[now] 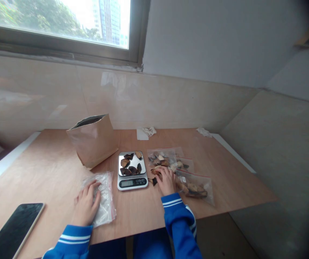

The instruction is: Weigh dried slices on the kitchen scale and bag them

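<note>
My left hand (pixel 86 203) lies with its fingers stretched over a stack of clear zip bags (pixel 106 201). My right hand (pixel 166 181) reaches down over loose brown dried pieces, its fingers apart and partly covering them. A dark dried piece (pixel 154 181) lies just left of its thumb. Between the hands stands a kitchen scale (pixel 132 182) with several curved brown dried pieces (pixel 125 163) on its plate; its display digits are too small to read surely. Filled zip bags surround my right hand: one (pixel 196 189) to the right, others (pixel 163 156) behind.
An open brown paper bag (pixel 93 140) stands behind the scale on the left. A phone (pixel 14 228) lies at the table's left front. Crumpled tissue (pixel 150 131) and a white paper piece (pixel 141 134) lie near the wall, with more tissue (pixel 204 132) at the back right.
</note>
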`<state>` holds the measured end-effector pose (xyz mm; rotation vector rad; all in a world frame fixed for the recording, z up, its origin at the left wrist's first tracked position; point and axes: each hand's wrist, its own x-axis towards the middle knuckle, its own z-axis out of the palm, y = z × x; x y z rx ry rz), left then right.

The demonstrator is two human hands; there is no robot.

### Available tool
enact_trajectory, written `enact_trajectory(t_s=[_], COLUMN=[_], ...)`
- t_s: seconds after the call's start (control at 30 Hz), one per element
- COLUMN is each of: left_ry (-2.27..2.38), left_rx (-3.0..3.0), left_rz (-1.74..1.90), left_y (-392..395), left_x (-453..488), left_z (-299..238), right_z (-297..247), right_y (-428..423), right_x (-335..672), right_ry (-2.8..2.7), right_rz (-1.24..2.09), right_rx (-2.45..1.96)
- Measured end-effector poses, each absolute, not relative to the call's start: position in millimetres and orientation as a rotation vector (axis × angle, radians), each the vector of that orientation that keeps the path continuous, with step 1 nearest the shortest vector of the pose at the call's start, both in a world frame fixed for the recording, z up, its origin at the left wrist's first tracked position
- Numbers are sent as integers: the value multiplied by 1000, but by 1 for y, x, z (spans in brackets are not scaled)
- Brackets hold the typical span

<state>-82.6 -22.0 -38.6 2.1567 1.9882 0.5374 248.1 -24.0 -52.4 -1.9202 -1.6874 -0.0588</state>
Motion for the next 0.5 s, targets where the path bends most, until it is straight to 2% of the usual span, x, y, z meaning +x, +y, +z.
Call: enact_trajectory(t_s=[0.3, 0.5], left_ry=[1975, 1962], left_rx=[2162, 2154], left_rz=[567, 567], left_y=[-22, -23], left_x=[-83, -83], left_z=[-41, -40], right_z=[-45, -8], right_y=[-14, 16], right_x=[243, 222], right_ry=[-1728, -1587], right_rz=[-46, -21], right_rx=[-1818, -1664])
